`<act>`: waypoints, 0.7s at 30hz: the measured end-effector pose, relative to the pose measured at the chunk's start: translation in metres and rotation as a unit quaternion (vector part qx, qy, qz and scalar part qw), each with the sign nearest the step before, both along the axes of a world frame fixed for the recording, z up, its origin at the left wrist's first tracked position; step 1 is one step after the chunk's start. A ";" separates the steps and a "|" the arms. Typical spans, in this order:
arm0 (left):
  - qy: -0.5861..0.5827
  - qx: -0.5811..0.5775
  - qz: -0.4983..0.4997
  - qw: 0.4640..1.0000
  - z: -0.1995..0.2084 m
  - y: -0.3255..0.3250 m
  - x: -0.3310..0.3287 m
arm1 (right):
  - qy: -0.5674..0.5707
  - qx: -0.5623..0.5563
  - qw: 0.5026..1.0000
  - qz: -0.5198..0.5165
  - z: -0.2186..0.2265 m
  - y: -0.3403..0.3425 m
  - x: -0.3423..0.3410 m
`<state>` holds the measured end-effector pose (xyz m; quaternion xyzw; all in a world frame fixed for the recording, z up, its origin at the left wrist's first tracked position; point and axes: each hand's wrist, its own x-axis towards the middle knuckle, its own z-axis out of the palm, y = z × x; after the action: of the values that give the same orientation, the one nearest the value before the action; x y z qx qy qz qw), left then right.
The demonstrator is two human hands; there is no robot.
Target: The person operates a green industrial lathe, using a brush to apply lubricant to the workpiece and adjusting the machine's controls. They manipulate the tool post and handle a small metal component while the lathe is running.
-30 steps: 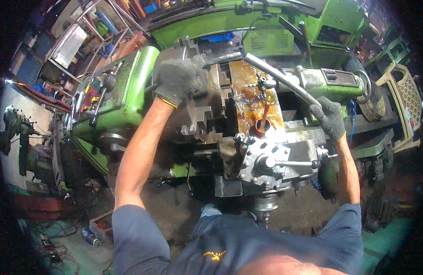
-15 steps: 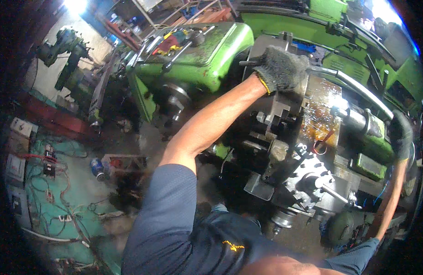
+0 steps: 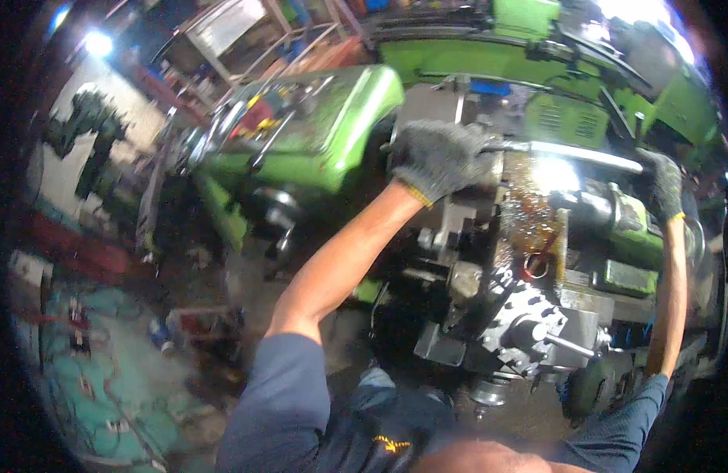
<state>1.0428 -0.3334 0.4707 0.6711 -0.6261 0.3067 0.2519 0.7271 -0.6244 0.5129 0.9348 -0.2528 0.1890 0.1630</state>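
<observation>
Wrapped around a metal bar point(image 3: 588, 155), the gloved left hand point(image 3: 441, 158) and right hand point(image 3: 660, 185) hold its left and right ends above a green lathe point(image 3: 356, 118). An oily brown board point(image 3: 529, 209) lies on the lathe, its far edge close to the bar. At the board's near edge sits a steel tool post point(image 3: 529, 331); just beyond, on the board, is a small round cup point(image 3: 535, 266).

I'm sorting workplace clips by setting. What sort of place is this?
Probably a machine workshop: a big lathe with a green housing stands before the person, whose gloved right hand holds a metal bar, and another green machine stands behind.
</observation>
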 end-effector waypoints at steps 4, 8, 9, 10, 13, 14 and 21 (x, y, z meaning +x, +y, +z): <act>0.028 0.074 0.035 0.996 0.004 -0.014 0.010 | 0.018 0.015 0.997 -0.078 0.012 -0.026 0.022; 0.017 0.076 0.029 0.997 0.010 -0.056 0.030 | 0.031 -0.004 0.994 -0.102 0.026 -0.044 0.029; 0.005 0.061 0.011 0.998 0.012 -0.068 0.033 | 0.074 -0.009 0.981 -0.178 0.034 -0.046 0.021; -0.025 0.046 0.015 0.999 0.014 -0.074 0.037 | 0.064 0.004 0.980 -0.189 0.041 -0.032 0.011; 0.015 0.219 -0.005 0.976 0.008 -0.059 0.121 | 0.029 0.086 0.975 -0.201 -0.015 0.027 0.073; 0.020 0.207 -0.054 0.977 0.026 -0.076 0.109 | 0.042 0.058 0.961 -0.266 0.021 0.061 0.039; -0.013 0.198 -0.084 0.977 0.033 -0.090 0.087 | 0.097 0.117 0.934 -0.324 0.045 0.089 0.001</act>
<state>1.1298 -0.4236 0.5032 0.6490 -0.7315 0.1630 0.1310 0.7285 -0.5357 0.5580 0.8284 -0.5451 0.0033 0.1288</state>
